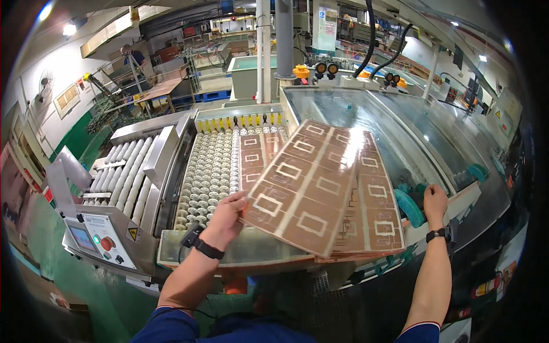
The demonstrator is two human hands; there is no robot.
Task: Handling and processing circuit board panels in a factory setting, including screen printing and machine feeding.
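My left hand [227, 216] grips the left edge of a copper-coloured circuit board panel [306, 188] with pale rectangular outlines. That panel is tilted and lies partly over a stack of similar panels [374, 200] on the glass-topped cover. Another circuit board panel [251, 154] rests on the conveyor rollers [209, 171], partly hidden behind the held one. At the right, my right hand [436, 201] is closed beside a curved green handle [410, 207]; what its fingers hold, if anything, is hidden.
A control box [106, 243] with a screen and red button stands left of the rollers, below a slanted rack of white rollers [123, 177]. Clear covers [343, 108] stretch to the right. A grey pipe [284, 40] rises behind. Far left, a person [134, 60] stands.
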